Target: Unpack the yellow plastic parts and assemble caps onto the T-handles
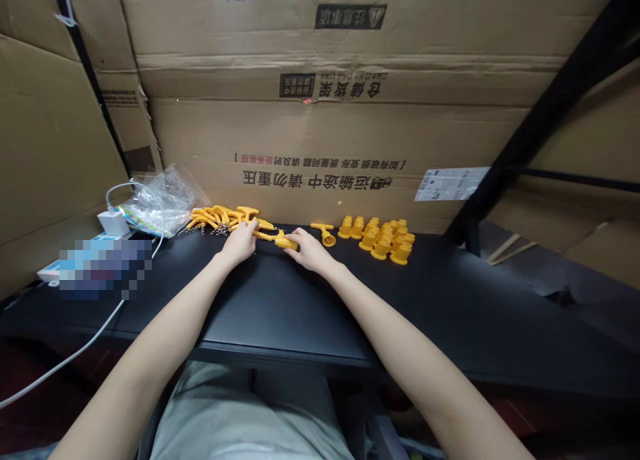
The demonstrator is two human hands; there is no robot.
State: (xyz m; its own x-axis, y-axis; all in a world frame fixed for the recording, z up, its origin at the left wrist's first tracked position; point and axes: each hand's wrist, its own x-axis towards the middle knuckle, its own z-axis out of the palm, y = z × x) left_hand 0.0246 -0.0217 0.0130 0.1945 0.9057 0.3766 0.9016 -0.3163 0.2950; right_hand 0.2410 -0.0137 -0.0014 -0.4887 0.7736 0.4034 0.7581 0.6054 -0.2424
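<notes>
My left hand (pixel 241 242) is closed at the edge of a pile of yellow T-handled corkscrews (pixel 213 216). From its fingertips a yellow corkscrew handle (pixel 266 235) sticks out to the right. Close beside it, my right hand (pixel 309 251) pinches a yellow cup-shaped base (pixel 285 243), tilted on its side near the table top. Fingers partly hide both pieces. To the right of that hand lies a corkscrew with its base (pixel 328 238), its T-handle pointing to the back. Metal spirals show along the front of the pile.
Several yellow cup-shaped bases (pixel 383 245) stand grouped at the back right of the black table (pixel 290 313). At the left are a clear plastic bag (pixel 167 197), a white charger (pixel 114 221) and its cable (pixel 95 337). A cardboard wall (pixel 320 127) rises behind.
</notes>
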